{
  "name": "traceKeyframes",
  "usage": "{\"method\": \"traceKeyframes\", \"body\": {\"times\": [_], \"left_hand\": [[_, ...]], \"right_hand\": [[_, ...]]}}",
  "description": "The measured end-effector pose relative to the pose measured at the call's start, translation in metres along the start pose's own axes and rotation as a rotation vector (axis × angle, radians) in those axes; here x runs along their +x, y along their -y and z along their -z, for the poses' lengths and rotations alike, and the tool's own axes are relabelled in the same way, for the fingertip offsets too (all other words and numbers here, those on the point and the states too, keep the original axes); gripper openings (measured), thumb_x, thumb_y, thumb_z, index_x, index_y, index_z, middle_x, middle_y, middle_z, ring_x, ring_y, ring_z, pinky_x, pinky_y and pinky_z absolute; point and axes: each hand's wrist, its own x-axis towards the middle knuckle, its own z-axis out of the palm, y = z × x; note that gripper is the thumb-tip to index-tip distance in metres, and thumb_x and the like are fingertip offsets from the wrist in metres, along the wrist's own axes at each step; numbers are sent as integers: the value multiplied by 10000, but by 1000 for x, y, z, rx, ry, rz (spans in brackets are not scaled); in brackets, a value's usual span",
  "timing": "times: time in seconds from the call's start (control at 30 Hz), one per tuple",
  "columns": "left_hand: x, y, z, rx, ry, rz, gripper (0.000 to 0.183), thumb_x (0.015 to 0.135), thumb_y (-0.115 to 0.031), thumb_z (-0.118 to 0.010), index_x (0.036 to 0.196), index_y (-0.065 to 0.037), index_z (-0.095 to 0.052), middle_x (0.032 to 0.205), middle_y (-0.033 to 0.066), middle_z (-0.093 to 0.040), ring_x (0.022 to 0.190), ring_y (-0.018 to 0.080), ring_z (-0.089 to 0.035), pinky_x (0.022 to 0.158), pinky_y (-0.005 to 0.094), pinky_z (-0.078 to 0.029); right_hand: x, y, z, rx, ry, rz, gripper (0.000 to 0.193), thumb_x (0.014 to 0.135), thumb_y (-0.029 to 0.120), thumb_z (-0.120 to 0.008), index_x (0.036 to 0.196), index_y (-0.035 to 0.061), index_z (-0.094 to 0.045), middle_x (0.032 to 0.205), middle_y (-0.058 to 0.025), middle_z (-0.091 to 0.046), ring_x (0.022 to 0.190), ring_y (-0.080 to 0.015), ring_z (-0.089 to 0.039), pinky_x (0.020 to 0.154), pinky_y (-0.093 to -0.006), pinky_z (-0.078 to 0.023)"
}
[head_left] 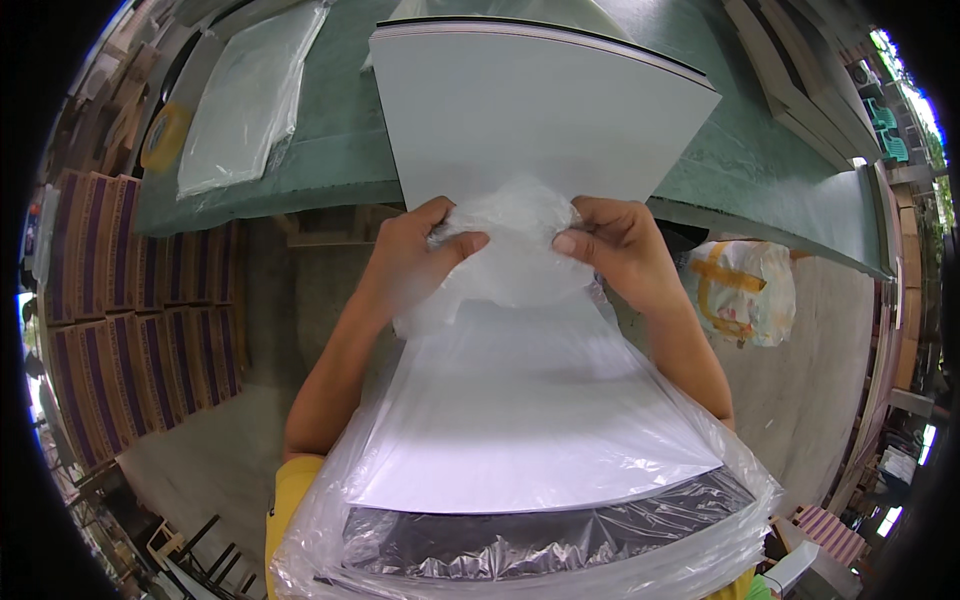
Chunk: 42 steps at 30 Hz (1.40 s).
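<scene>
A clear plastic bag [510, 265] is bunched up between my two hands at the table's near edge. My left hand [420, 255] pinches its gathered film between thumb and fingers. On the other side, my right hand [622, 250] grips the film the same way. The bag spreads back toward my body over a white sheet or panel [530, 420], with loose, wrinkled film past that panel's near edge. Just beyond my hands, a stack of large white sheets [540, 105] with a dark layer at its far edge juts over the table edge.
The green table [345, 130] carries a pile of clear plastic bags [245, 100] and a yellow tape roll [165, 135] at left. Long panels [805, 80] lie at far right. Stacked cartons [140, 350] stand on the left floor; a taped, wrapped bundle [765, 290] sits at right.
</scene>
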Motion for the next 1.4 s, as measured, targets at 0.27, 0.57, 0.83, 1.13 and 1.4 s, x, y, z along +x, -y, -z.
{"method": "traceKeyframes", "body": {"times": [0.27, 0.57, 0.83, 1.13, 1.4], "left_hand": [[-14, -53, -13, -217, 1, -380, 446, 660, -96, -704, 1066, -37, -528, 777, 36, -504, 653, 112, -477, 572, 245, -403], [-30, 144, 54, -121, -572, -133, 78, 712, 29, -522, 779, -9, -537, 743, 76, -560, 720, 157, -536, 731, 282, -429], [-9, 2, 23, -597, -242, -349, 62, 775, -54, -494, 823, -36, -459, 713, 36, -472, 613, 68, -422, 528, 215, -376], [-8, 17, 6, -204, 60, -103, 179, 779, -4, -504, 939, -38, -579, 851, 24, -537, 677, 96, -487, 573, 233, -414], [-25, 99, 82, -380, -677, -125, 159, 742, 11, -497, 893, -10, -543, 751, 29, -565, 607, 74, -494, 533, 193, -385]], "right_hand": [[5, -12, -5, 453, 6, -95, 199, 779, 216, -636, 772, 27, -574, 706, -4, -566, 585, -54, -476, 503, -204, -392], [-41, -35, 81, 506, -301, -168, 146, 821, 180, -569, 869, 43, -562, 788, -17, -599, 692, -90, -579, 643, -224, -479], [-13, -23, 12, 399, -26, -263, 167, 795, 227, -616, 757, 73, -562, 686, 24, -533, 617, -47, -486, 546, -191, -385], [-29, -41, 36, 611, -18, -63, 257, 770, 262, -630, 876, 36, -571, 739, -26, -575, 632, -99, -532, 562, -243, -436], [-43, -59, 57, 151, -21, -250, 148, 749, 158, -653, 783, 20, -612, 750, -37, -615, 669, -99, -572, 631, -228, -453]]}}
